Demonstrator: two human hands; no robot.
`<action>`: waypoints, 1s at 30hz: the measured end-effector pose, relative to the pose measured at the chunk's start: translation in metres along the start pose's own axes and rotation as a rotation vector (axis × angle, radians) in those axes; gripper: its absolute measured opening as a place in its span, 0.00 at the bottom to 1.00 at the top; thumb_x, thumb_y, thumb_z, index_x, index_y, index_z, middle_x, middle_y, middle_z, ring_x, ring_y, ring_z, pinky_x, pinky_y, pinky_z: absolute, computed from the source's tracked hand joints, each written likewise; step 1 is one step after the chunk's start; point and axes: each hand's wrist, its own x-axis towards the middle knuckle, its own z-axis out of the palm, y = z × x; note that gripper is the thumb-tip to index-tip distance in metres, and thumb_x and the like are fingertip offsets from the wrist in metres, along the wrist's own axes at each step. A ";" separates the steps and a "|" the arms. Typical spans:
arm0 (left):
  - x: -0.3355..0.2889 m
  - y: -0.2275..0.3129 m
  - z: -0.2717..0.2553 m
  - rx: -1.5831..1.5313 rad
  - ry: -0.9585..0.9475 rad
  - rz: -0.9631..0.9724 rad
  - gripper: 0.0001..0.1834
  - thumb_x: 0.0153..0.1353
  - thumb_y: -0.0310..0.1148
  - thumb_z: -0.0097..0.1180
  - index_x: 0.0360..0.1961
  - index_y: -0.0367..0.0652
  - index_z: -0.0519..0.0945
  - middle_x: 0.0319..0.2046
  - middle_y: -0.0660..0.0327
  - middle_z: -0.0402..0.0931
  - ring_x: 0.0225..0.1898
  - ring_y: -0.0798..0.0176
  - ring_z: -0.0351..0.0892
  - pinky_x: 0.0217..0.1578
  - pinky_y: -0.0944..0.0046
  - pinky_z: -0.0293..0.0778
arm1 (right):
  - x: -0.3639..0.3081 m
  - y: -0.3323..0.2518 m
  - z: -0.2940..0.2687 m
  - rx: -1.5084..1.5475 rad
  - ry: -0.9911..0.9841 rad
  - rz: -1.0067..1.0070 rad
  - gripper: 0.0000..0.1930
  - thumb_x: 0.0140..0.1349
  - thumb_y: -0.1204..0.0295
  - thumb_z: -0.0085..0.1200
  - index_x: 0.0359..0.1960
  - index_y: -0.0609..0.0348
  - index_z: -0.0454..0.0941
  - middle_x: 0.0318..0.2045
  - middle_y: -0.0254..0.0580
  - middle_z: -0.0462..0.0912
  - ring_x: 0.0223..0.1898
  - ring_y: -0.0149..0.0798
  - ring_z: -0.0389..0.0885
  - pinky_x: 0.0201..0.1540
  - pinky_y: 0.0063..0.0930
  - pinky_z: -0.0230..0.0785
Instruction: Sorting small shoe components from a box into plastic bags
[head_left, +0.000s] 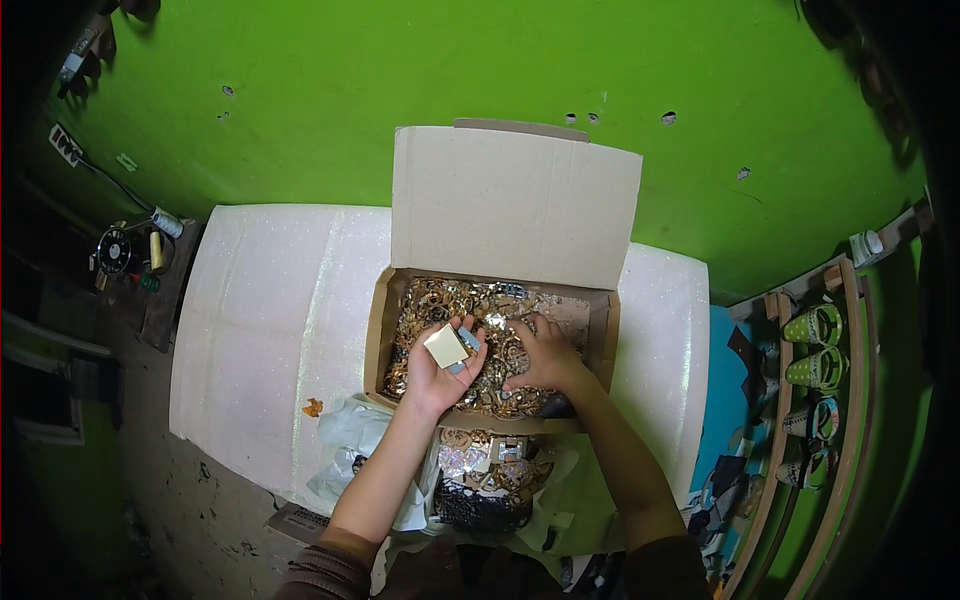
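An open cardboard box (380, 320) holds a dense heap of small shiny metal pieces (420, 300), mostly gold with some silver; they look like buckles and ornaments. My left hand (428, 388) is turned palm up above the heap's left side. On its palm and fingers lie a flat gold square piece (446, 345) and smaller grey-blue pieces (468, 338). Inside the box's right half, my right hand (548, 360) reaches palm down, fingers apart and bent onto the metal pieces. Whether it touches one particular piece is hidden.
The box lid (515, 195) stands raised toward the green wall (300, 90). Nearer me, a plastic bag (350, 440) lies beside more metal pieces and black trim (485, 505). A sparkly white cloth (260, 330) covers the table. Green dotted shoes (815, 368) sit on a wooden rack at right.
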 end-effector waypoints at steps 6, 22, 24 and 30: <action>0.001 -0.001 -0.002 0.004 -0.006 -0.003 0.12 0.60 0.37 0.39 0.36 0.42 0.72 0.42 0.58 0.72 0.45 0.55 0.71 0.46 0.54 0.70 | 0.002 0.003 0.004 -0.001 0.048 0.018 0.49 0.24 0.50 0.69 0.54 0.50 0.60 0.45 0.55 0.61 0.50 0.58 0.60 0.50 0.46 0.59; 0.000 0.001 -0.004 0.022 -0.016 0.003 0.13 0.61 0.38 0.38 0.38 0.42 0.72 0.43 0.58 0.71 0.45 0.55 0.70 0.47 0.54 0.69 | -0.008 -0.009 0.004 0.106 0.102 0.015 0.37 0.32 0.63 0.66 0.49 0.53 0.64 0.42 0.50 0.65 0.45 0.52 0.69 0.46 0.38 0.65; 0.001 0.000 -0.004 0.026 -0.010 0.003 0.13 0.61 0.38 0.38 0.38 0.42 0.72 0.43 0.58 0.71 0.46 0.55 0.70 0.47 0.54 0.69 | -0.008 -0.008 0.004 0.119 0.107 0.020 0.36 0.32 0.64 0.66 0.49 0.54 0.65 0.42 0.50 0.66 0.45 0.52 0.69 0.46 0.38 0.65; 0.002 -0.001 -0.004 0.036 -0.012 0.000 0.13 0.60 0.38 0.38 0.38 0.43 0.72 0.43 0.59 0.72 0.45 0.55 0.71 0.47 0.54 0.69 | -0.005 -0.002 0.007 0.221 0.103 -0.004 0.33 0.34 0.67 0.65 0.47 0.54 0.66 0.41 0.49 0.67 0.44 0.50 0.70 0.45 0.37 0.65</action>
